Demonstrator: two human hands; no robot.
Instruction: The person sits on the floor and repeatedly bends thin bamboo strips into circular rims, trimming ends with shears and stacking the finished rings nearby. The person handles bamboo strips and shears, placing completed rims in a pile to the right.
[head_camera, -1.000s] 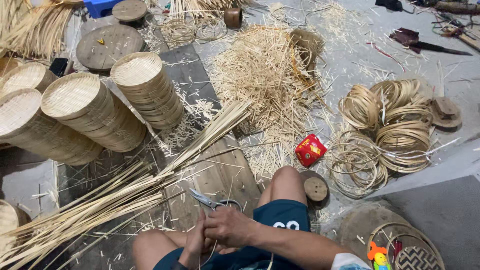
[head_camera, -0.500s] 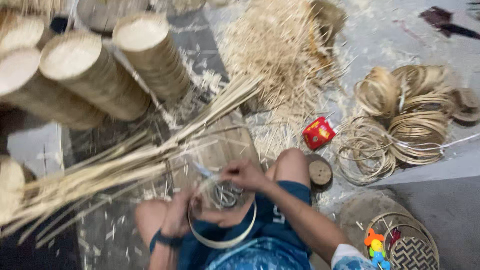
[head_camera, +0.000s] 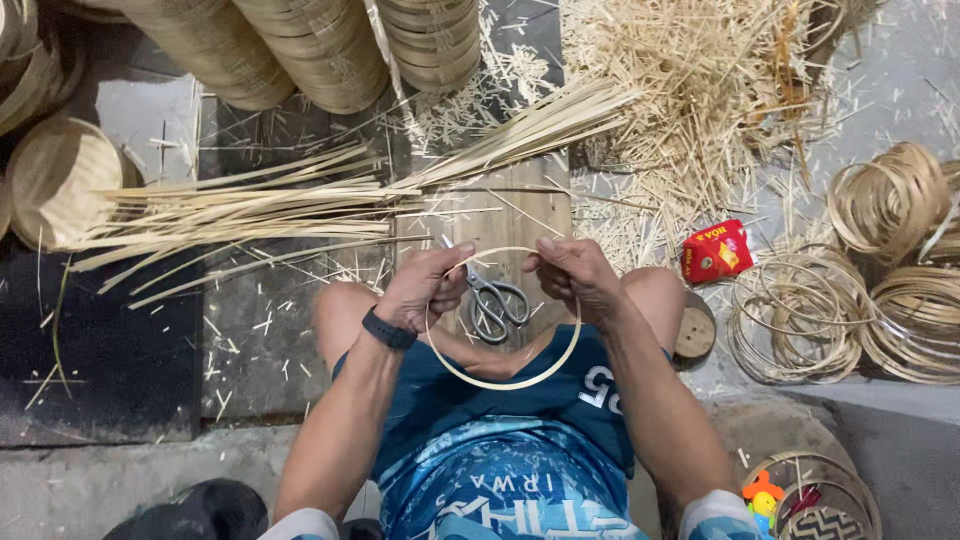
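A grey concrete workshop floor, littered with pale bamboo shavings (head_camera: 700, 80), spreads out beneath you as you sit cross-legged at its centre. Your left hand (head_camera: 425, 290) and right hand (head_camera: 572, 275) each pinch the upper arc of a thin bamboo hoop (head_camera: 505, 380), fingers closed on the strip, holding it flat over your lap so the ring keeps its round shape. A pair of steel scissors (head_camera: 495, 300) hangs inside the hoop between your hands, hooked on the fingers of your left hand, it seems (which finger carries it is hard to make out), kept close rather than set down. A long bundle of bamboo slats (head_camera: 300, 200) lies across the wooden board (head_camera: 520, 215) just ahead of your knees, within easy reach. Stacks of woven round baskets (head_camera: 320, 50) stand at the top of the floor, well apart from you. Coils of finished hoops (head_camera: 880, 260) pile up at your right, near a small red packet (head_camera: 717, 250). A dark smartwatch (head_camera: 388, 330) sits on your left wrist.
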